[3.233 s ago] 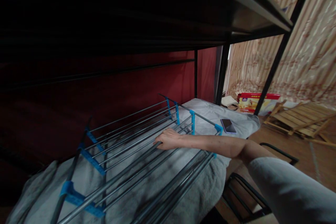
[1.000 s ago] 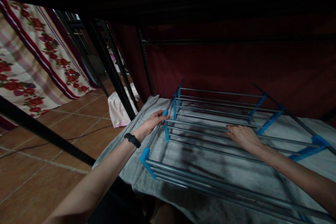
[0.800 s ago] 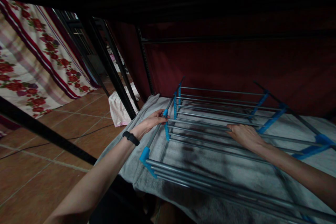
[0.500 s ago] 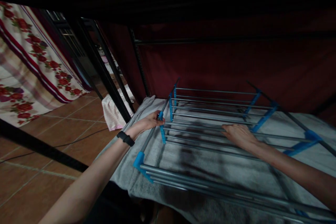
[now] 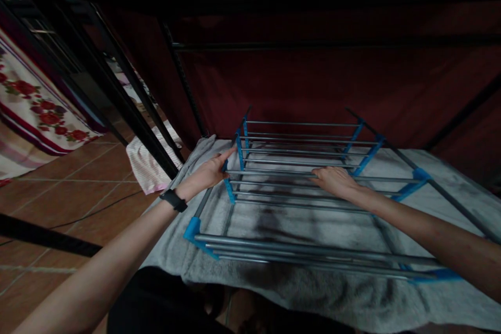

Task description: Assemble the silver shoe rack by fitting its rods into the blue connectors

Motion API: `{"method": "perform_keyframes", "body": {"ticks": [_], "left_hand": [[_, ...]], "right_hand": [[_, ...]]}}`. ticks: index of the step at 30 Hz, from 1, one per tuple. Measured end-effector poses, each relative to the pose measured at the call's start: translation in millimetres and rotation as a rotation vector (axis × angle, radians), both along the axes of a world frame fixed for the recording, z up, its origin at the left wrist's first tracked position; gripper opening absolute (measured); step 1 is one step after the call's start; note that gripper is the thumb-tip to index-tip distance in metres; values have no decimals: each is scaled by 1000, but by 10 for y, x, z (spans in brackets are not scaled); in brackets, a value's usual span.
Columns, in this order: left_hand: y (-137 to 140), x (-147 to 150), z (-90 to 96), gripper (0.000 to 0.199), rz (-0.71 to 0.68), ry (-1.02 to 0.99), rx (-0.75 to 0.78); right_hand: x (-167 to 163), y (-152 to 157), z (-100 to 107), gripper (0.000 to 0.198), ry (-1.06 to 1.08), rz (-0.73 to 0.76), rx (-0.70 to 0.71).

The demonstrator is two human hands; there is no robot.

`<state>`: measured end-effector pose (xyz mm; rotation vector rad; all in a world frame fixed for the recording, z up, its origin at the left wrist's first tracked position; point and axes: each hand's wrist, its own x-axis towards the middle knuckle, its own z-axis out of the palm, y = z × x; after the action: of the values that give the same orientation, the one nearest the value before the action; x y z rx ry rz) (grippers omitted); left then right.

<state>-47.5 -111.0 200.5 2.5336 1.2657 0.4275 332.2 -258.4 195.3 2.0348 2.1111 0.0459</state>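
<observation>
A metal rack of grey rods and blue plastic joints lies flat on a grey blanket spread over a low bunk. My left hand, with a black band on its wrist, rests on the rack's left side bar beside a blue joint, fingers stretched along the bar. My right hand lies palm down over the middle rods, fingers curled on one rod.
Black bunk-frame posts slant at the left. A dark red curtain closes the back. A pink-white cloth lies on the brown tiled floor. A flowered fabric hangs far left. The upper bunk is close overhead.
My view has swung from the rack's right end to its left end and then shifted slightly. My left hand has come onto the left side bar, its fingers now straighter. My right hand stays on the rods.
</observation>
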Motion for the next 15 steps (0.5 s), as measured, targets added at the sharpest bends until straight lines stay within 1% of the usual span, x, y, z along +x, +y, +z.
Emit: {"method": "perform_keyframes", "body": {"ticks": [3, 5, 8, 11, 13, 15], "left_hand": [[-54, 22, 71, 42, -38, 154, 12], [-56, 27, 77, 31, -52, 182, 26], [-48, 20, 67, 30, -38, 203, 37], [-60, 13, 75, 34, -14, 224, 46], [-66, 15, 81, 40, -14, 221, 49], [-56, 18, 70, 46, -19, 210, 49]], "right_hand": [[35, -6, -4, 41, 17, 20, 21], [87, -11, -16, 40, 65, 54, 39], [230, -42, -15, 33, 210, 172, 72], [449, -142, 56, 41, 305, 272, 140], [632, -261, 147, 45, 326, 286, 202], [841, -422, 255, 45, 339, 250, 266]]}}
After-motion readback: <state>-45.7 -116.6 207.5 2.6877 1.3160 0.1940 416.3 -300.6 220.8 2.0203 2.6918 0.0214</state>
